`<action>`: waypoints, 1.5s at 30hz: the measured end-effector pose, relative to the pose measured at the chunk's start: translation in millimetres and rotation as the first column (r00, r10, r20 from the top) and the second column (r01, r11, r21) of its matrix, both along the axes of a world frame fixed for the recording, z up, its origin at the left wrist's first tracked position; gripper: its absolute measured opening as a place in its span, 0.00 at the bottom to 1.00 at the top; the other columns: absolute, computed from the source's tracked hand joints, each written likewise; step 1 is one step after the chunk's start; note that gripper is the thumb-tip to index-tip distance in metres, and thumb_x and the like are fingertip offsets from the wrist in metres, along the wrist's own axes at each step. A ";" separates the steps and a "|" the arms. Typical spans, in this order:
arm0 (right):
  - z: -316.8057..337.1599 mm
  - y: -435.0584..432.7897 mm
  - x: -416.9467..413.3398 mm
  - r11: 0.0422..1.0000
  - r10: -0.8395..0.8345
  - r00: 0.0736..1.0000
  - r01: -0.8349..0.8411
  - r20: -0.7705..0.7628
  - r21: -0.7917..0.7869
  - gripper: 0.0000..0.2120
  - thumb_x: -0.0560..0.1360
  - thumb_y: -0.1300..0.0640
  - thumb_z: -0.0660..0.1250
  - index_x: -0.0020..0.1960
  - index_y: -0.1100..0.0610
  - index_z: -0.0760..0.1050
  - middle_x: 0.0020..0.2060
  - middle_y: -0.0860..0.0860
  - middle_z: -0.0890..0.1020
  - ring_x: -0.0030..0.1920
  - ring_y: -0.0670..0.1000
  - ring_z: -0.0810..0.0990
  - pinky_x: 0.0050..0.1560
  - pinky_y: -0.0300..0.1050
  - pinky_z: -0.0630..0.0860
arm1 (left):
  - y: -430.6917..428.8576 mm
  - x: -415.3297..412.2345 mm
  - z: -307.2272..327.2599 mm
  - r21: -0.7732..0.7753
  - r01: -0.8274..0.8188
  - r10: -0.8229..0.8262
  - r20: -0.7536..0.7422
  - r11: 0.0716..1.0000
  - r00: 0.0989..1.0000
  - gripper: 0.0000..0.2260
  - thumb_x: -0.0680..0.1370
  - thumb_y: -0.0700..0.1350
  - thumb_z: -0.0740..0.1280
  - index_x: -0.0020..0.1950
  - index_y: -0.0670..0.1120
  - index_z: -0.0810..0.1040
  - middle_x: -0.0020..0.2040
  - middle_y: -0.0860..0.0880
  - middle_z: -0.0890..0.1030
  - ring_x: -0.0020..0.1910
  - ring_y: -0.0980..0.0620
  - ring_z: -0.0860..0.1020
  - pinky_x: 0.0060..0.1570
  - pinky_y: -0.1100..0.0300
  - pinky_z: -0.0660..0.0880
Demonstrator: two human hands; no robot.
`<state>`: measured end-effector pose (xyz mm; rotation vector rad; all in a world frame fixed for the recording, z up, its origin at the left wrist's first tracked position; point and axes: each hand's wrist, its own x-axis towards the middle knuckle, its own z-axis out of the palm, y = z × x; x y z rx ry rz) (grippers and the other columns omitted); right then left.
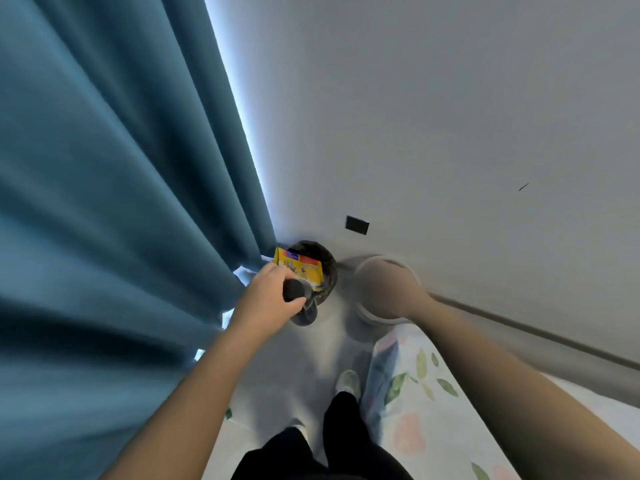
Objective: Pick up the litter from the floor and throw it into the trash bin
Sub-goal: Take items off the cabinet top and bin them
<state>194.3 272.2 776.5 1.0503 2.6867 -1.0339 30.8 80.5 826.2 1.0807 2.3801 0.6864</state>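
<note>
Our left hand [268, 296] is nearest, fingers curled round a dark-capped bottle [294, 289], cap toward us, body pointing down. The trash bin [330, 271] sits just beyond those fingers, a yellow packet [301, 268] already inside. Right hand [394, 292] is blurred on a white round object [375, 318] beside the bin; we can't tell its grip.

Curled left hand [273, 294], blurred right hand [391, 292]

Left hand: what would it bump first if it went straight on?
Likely the bin, right ahead of the left hand gripping a bottle; whether it holds the yellow packet there too is unclear.
</note>
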 end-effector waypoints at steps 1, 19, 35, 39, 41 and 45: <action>-9.8 15.1 5.5 0.999 -0.032 0.999 0.032 0.023 -0.020 0.24 0.67 0.55 0.75 0.61 0.53 0.74 0.53 0.52 0.80 0.53 0.55 0.78 0.49 0.42 0.69 | 14.4 3.1 -5.1 0.001 0.006 -0.006 0.007 1.000 1.000 0.09 0.69 0.44 0.73 0.45 0.50 0.75 0.44 0.55 0.71 0.43 0.52 0.73 0.42 0.59 0.70; -304.8 174.3 41.5 0.849 -0.461 0.845 0.509 0.272 -0.139 0.24 0.70 0.61 0.69 0.64 0.51 0.70 0.58 0.54 0.76 0.52 0.54 0.75 0.48 0.43 0.69 | 277.9 2.3 -274.7 -0.123 0.364 -0.357 0.077 0.923 0.931 0.13 0.72 0.45 0.72 0.54 0.47 0.75 0.51 0.52 0.72 0.44 0.52 0.74 0.44 0.60 0.72; -603.0 244.7 1.6 0.901 -0.377 0.857 0.428 0.351 -0.077 0.31 0.72 0.59 0.70 0.72 0.49 0.65 0.64 0.58 0.72 0.61 0.61 0.74 0.60 0.53 0.74 | 386.6 31.9 -631.6 -0.392 0.464 -0.486 0.047 0.794 0.873 0.12 0.75 0.40 0.68 0.57 0.41 0.72 0.56 0.42 0.70 0.47 0.41 0.76 0.43 0.50 0.75; -631.1 247.6 -3.7 0.896 -0.373 0.851 0.434 0.371 -0.095 0.31 0.72 0.60 0.71 0.72 0.50 0.65 0.64 0.58 0.72 0.61 0.61 0.75 0.59 0.52 0.75 | 388.7 33.6 -661.2 -0.408 0.431 -0.452 0.048 0.805 0.891 0.12 0.76 0.38 0.67 0.59 0.41 0.72 0.58 0.41 0.70 0.51 0.40 0.76 0.44 0.53 0.71; -639.6 249.8 -5.7 0.888 -0.384 0.841 0.450 0.382 -0.097 0.31 0.72 0.60 0.71 0.72 0.49 0.65 0.64 0.58 0.72 0.62 0.61 0.74 0.60 0.52 0.75 | 390.0 32.0 -671.6 -0.420 0.401 -0.415 0.062 0.814 0.908 0.13 0.76 0.37 0.67 0.59 0.41 0.72 0.58 0.41 0.71 0.51 0.41 0.76 0.48 0.53 0.73; -648.1 255.7 -6.2 0.877 -0.386 0.824 0.467 0.415 -0.112 0.32 0.72 0.60 0.71 0.73 0.49 0.64 0.64 0.59 0.71 0.62 0.62 0.74 0.60 0.52 0.75 | 391.5 29.1 -685.9 -0.457 0.410 -0.407 0.110 0.789 0.907 0.14 0.76 0.36 0.65 0.61 0.41 0.72 0.59 0.40 0.71 0.52 0.41 0.76 0.51 0.51 0.75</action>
